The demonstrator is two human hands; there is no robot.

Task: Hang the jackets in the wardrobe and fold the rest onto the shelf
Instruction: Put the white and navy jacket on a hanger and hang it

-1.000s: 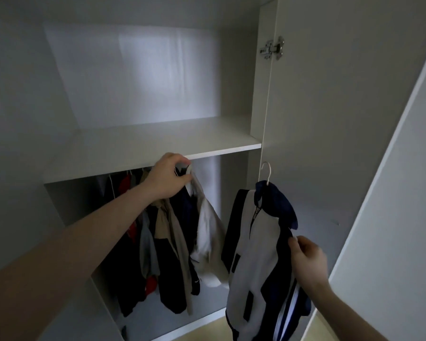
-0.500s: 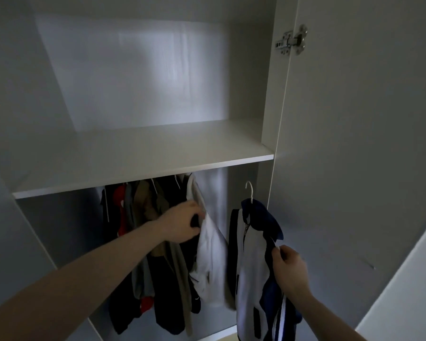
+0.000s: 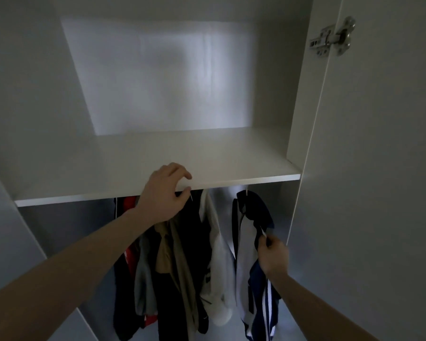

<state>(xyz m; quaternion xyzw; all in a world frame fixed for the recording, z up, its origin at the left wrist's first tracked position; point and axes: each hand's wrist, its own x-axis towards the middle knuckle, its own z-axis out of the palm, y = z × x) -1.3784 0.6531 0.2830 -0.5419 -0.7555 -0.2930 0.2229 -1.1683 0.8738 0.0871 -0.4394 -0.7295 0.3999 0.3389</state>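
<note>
setting: dim white wardrobe, door swung open at right, hinge up top
shelf: shelf bare where seen, nothing folded on it
hung jackets: bunch of hung jackets below shelf, left of centre, packed close
task item: navy-white jacket on hanger; hook goes up behind shelf edge, rail hidden, can't tell if seated
left hand: left hand at shelf front edge, fingers curled loosely, thumb against a thin hanger wire; grip unclear
right hand: right hand fingers pinch jacket's shoulder fabric
step: hanging this jacket, probably near done
next: confirm hook sits on rail, let go, then folding items for shelf
</note>
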